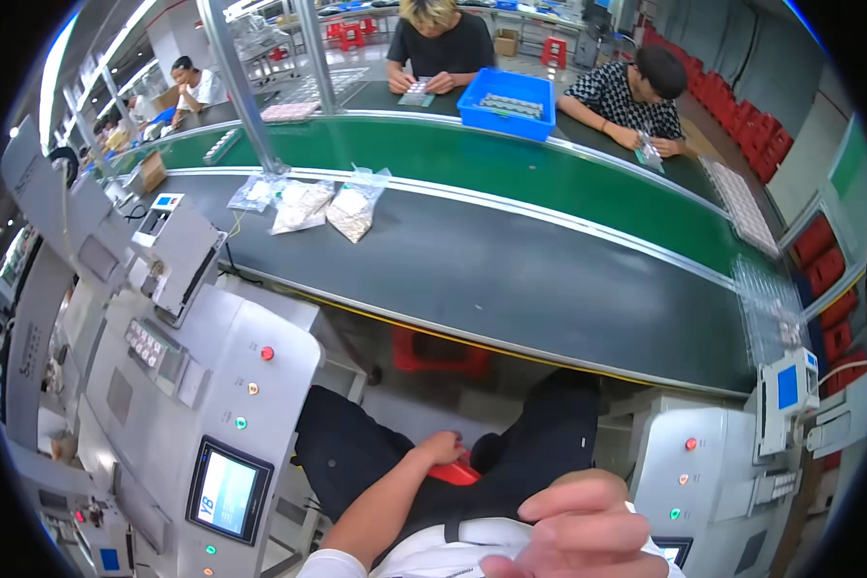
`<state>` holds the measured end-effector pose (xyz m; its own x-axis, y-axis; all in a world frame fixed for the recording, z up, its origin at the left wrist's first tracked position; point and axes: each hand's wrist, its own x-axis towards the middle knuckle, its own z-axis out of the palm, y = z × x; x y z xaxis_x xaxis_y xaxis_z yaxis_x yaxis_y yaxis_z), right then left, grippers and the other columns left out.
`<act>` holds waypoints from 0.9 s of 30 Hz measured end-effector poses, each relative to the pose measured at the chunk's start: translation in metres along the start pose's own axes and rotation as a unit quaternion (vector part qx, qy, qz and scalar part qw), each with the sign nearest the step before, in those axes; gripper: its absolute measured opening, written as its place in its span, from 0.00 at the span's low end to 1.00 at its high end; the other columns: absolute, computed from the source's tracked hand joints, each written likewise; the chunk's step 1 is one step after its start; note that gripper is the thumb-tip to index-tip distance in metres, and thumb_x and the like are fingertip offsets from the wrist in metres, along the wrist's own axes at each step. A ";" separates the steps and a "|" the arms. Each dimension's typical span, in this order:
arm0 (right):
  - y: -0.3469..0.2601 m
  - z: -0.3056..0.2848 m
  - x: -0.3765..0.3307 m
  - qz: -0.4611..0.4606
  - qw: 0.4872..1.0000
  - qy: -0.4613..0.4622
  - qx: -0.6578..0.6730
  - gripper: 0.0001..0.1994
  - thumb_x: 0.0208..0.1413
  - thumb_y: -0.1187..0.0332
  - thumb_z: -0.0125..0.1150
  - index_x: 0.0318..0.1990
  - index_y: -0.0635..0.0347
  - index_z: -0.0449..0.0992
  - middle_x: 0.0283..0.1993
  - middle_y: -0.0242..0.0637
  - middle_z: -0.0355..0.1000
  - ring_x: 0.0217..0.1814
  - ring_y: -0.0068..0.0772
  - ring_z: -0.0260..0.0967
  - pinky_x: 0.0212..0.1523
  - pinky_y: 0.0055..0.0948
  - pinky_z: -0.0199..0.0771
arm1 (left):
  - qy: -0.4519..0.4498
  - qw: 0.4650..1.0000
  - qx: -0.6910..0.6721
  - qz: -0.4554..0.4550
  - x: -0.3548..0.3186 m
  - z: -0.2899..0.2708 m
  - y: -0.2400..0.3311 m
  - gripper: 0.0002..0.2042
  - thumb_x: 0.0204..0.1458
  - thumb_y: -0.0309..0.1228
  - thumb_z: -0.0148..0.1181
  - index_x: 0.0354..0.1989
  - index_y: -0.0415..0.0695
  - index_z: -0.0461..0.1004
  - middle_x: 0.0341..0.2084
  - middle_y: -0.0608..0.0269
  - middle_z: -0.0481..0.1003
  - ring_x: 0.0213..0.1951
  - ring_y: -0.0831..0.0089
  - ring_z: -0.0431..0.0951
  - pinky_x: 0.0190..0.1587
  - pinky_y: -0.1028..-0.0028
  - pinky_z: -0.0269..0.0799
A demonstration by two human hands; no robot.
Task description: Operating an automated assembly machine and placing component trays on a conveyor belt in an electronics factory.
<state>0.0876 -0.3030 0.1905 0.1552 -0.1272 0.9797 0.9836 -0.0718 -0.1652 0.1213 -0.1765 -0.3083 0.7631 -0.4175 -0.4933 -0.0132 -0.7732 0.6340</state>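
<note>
Two hands of yours are in view, and they are well apart from each other. Your left hand (440, 449) is low between your thighs, at the red seat (458, 471), which shows between the dark trousers (356, 438). Its fingers are bent beside the edge of this seat, but I cannot tell if they grasp it. Your right hand (588, 530) is close to the camera, blurred, in front of your white shirt (405, 557); its fingers are loosely bent and released, with the thumb apart from them. Beyond your knees the dark table (511, 279) goes across, with a red stool (429, 354) under it. On its left part lie three clear bags (354, 210), side by side, near the far edge; at its right end are some clear trays (766, 299). Behind the table runs the green belt (395, 159), and at the far side of it stands a blue bin (506, 123) with pale panels inside, between two persons. Each of these persons holds a small panel with both hands. At your left is a grey machine (289, 328) with coloured buttons and a lit screen (228, 489); at your right is a similar machine (660, 458).
</note>
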 end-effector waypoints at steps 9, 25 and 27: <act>0.026 -0.029 0.005 0.027 0.990 -0.083 0.112 0.21 0.54 0.64 0.69 0.56 0.43 0.75 0.49 0.51 0.76 0.39 0.46 0.74 0.31 0.35 0.75 | -0.031 0.996 -0.078 -0.022 -0.009 -0.025 0.032 0.23 0.59 0.43 0.64 0.58 0.39 0.79 0.53 0.39 0.80 0.57 0.45 0.79 0.62 0.57 0.74; 0.021 -0.038 0.038 0.067 0.948 -0.224 0.216 0.04 0.45 0.75 0.67 0.26 0.60 0.75 0.30 0.38 0.71 0.27 0.33 0.68 0.24 0.28 0.69 | 0.008 0.999 -0.048 0.017 -0.003 -0.016 0.014 0.21 0.57 0.41 0.66 0.54 0.42 0.81 0.49 0.41 0.82 0.53 0.45 0.81 0.58 0.56 0.76; 0.021 -0.047 0.048 0.104 0.935 -0.247 0.230 0.05 0.45 0.77 0.66 0.23 0.65 0.74 0.28 0.38 0.69 0.25 0.34 0.67 0.26 0.30 0.72 | 0.006 0.999 -0.052 0.014 -0.002 -0.012 0.010 0.20 0.56 0.42 0.66 0.51 0.42 0.82 0.47 0.42 0.82 0.52 0.45 0.81 0.58 0.56 0.76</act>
<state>0.1118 -0.3574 0.2286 0.2592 0.3900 0.8836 0.8446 0.3523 -0.4032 0.1278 -0.1777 -0.2940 0.7707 -0.4328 -0.4676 0.0318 -0.7069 0.7066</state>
